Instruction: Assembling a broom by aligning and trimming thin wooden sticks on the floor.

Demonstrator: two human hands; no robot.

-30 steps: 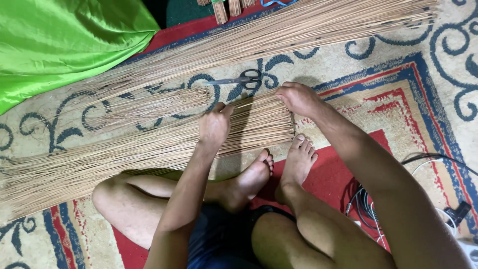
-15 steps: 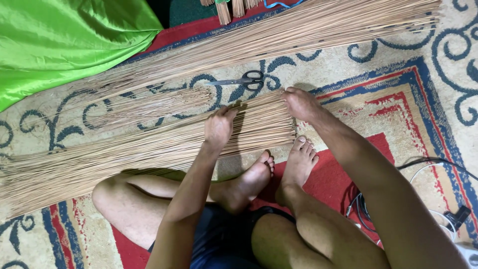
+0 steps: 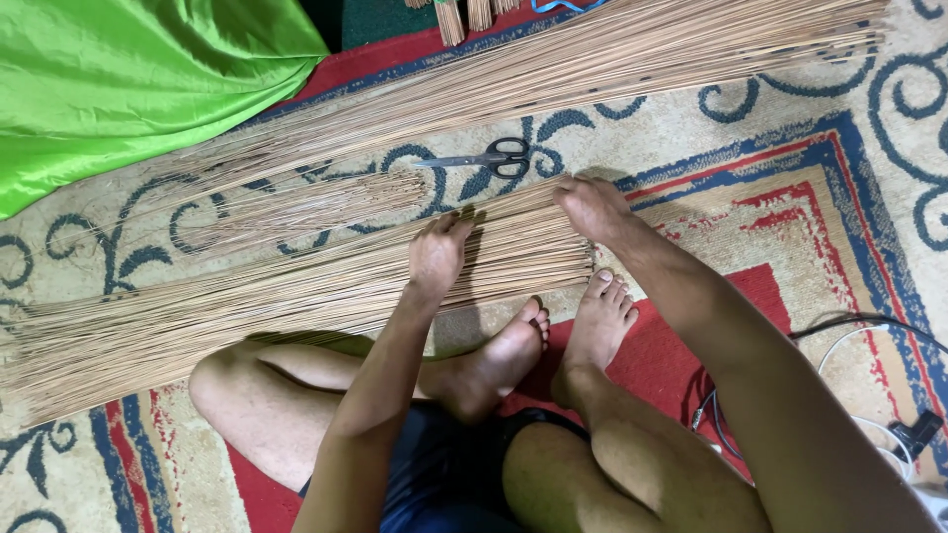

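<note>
left hand (image 3: 437, 255) flat, fingers spread, pressing on near stick bundle (image 3: 247, 301) lying across rug (image 3: 790, 158) | right hand (image 3: 591, 207) palm down on bundle's cut end, gripping nothing | scissors (image 3: 489, 158) just beyond | 1 longer stick pile (image 3: 592, 59) farther | green cloth (image 3: 128, 89) far left

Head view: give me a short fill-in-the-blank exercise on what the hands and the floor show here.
1. Both hands press flat on a bundle of thin ____.
2. Beyond the left hand lie black-handled ____.
3. The right hand rests at the bundle's ____ end.
4. The cloth at upper left is ____.

Missing words: sticks; scissors; right; green
</note>
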